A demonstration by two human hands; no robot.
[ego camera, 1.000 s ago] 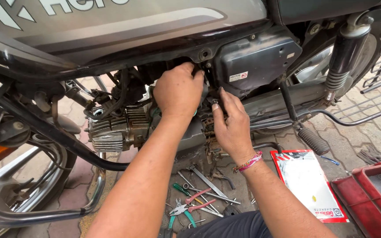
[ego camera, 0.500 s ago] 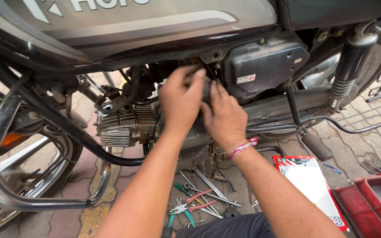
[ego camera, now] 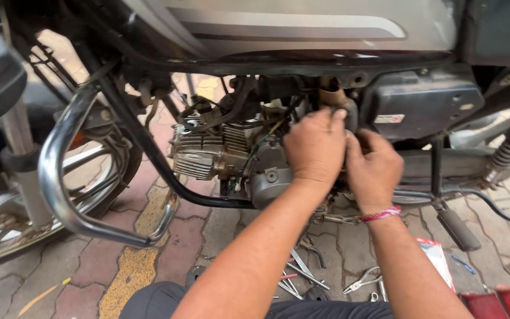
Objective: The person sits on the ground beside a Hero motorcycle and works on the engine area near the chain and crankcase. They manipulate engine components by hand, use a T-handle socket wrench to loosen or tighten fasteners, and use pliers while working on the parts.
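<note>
A motorcycle stands side-on in the head view, its grey fuel tank (ego camera: 278,26) above and its finned engine (ego camera: 208,155) at the middle. My left hand (ego camera: 316,146) reaches in just behind the engine, fingers curled around a brownish rubber part (ego camera: 333,97) under the tank. My right hand (ego camera: 375,168), with a pink thread band on the wrist, presses in beside it below the black side cover (ego camera: 423,103). The fingertips of both hands are hidden behind the parts, so what they grip is unclear.
A chrome crash guard (ego camera: 60,177) curves out at the left in front of the front wheel (ego camera: 7,230). Several hand tools (ego camera: 302,274) and pliers (ego camera: 361,280) lie on the paved ground. A footpeg (ego camera: 458,229), a red crate (ego camera: 503,301) and a printed packet (ego camera: 438,257) are at the right.
The view has swung right and closer to the engine. Both hands have drawn together at the part behind the engine, the left hand sliding slightly lower.
</note>
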